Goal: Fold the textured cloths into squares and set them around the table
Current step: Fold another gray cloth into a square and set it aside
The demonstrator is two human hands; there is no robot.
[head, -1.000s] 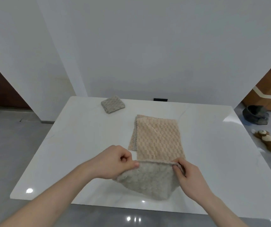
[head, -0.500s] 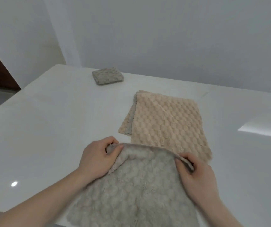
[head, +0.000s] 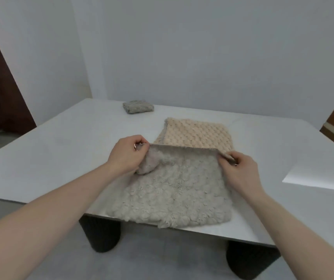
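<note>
- Head view, foreground: a grey, bubble-textured plush cloth [head: 174, 190] lies spread on the near part of the white, glossy rectangular surface [head: 61, 158]; its near edge reaches the surface's front rim, where a small tuft overhangs.
- Head view, left hand [head: 126, 153]: the fingers are curled and the grip pinches the far-left corner of the grey cloth, which is raised off the surface, with a loose fold bunched just beneath the hand.
- Head view, right hand [head: 237, 172]: the fingers are curled and the grip pinches the far-right corner of the same cloth, likewise raised. Between the two hands the far edge of the cloth is drawn into a straight, taut line.
- Head view, middle ground: a beige, bubble-textured plush cloth [head: 198, 132] lies flat just beyond the raised edge, folded lengthwise, with a paler strip showing along its left side; its near end is hidden behind the grey cloth.
- Head view, background: a small grey textured cloth folded into a square [head: 138, 106] rests near the far edge of the surface, well apart from the other two.
- Head view, below: two dark cylindrical table legs [head: 102, 236] stand under the front rim on the grey floor [head: 162, 259]; a plain white wall [head: 202, 57] rises behind.
</note>
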